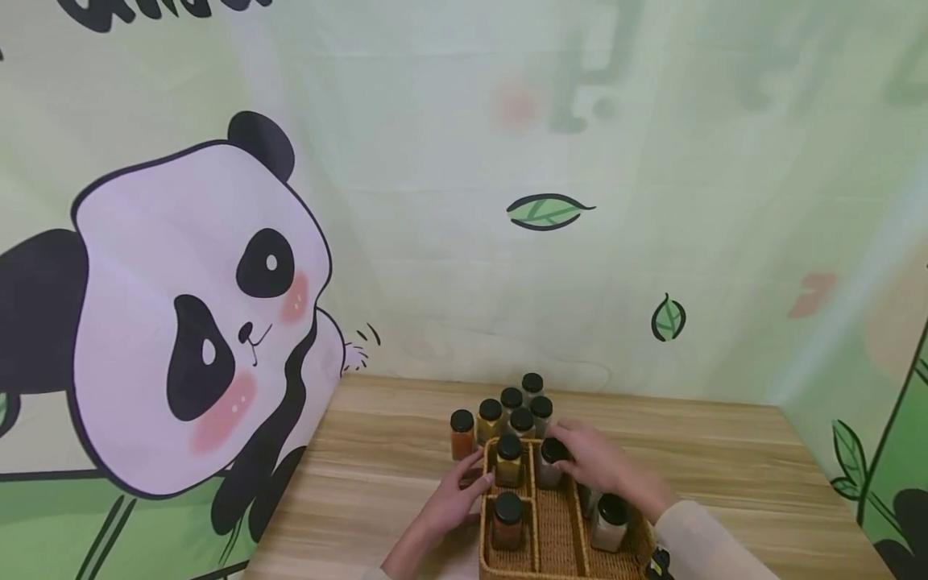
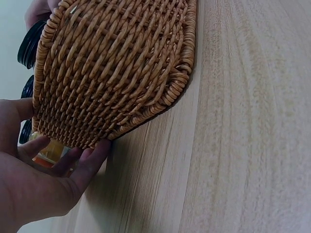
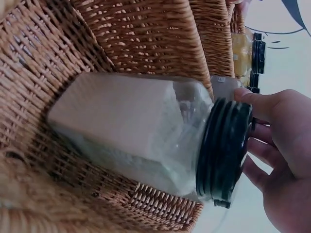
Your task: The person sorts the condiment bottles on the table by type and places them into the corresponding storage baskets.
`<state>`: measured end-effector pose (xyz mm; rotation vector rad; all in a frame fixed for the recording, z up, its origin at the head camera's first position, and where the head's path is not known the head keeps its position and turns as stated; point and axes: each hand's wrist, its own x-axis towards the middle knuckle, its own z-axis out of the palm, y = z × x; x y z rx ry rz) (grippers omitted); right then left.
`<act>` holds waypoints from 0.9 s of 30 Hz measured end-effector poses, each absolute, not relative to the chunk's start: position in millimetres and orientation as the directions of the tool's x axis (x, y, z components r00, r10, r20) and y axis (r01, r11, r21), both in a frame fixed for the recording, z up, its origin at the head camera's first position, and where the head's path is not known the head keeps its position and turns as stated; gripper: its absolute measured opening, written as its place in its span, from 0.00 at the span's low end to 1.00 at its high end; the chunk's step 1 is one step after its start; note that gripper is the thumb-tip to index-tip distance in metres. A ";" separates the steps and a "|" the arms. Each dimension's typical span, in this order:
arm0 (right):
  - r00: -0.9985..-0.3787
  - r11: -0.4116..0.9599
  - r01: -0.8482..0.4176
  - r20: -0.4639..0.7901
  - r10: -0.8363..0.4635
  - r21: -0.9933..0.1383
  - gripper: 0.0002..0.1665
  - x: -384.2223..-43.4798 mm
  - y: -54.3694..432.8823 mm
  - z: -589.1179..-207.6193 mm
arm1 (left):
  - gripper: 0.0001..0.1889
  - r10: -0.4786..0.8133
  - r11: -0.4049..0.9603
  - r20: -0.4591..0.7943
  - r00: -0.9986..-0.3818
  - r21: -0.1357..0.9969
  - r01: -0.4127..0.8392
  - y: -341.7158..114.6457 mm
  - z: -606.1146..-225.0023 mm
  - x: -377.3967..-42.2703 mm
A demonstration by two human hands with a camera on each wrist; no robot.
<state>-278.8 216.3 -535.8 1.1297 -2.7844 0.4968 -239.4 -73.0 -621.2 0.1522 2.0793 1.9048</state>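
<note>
A brown wicker basket (image 1: 558,524) with several compartments stands on the table. My left hand (image 1: 453,499) holds its far left corner; in the left wrist view the fingers spread round the woven wall. With my right hand (image 1: 590,459) I grip a black-lidded spice jar (image 1: 551,474) at the lid, in the far part of the middle compartment. A yellow spice jar (image 1: 509,467) and a reddish spice jar (image 1: 507,532) stand in the left compartments. On the right side is a jar of pale powder (image 3: 126,121), with another jar partly hidden beyond it.
Behind the basket, several black-lidded jars stand close together, among them an orange-red jar (image 1: 461,439) and a yellow jar (image 1: 489,423). The wooden table (image 1: 391,427) ends at a wall covering (image 1: 435,242) printed with a panda and leaves.
</note>
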 end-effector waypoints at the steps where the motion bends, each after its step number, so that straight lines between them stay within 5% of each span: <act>1: -0.724 0.678 -0.690 0.208 -0.658 -0.255 0.19 -278.2 215.6 -536.4 | 0.38 0.288 0.104 -0.158 -0.944 0.986 -0.134 -73.0 -621.6 -239.2; 27: -0.789 0.751 -0.614 0.228 -0.571 -0.243 0.26 -275.0 211.8 -548.2 | 0.38 0.287 0.097 -0.149 -0.946 0.987 -0.126 -71.4 -617.9 -235.0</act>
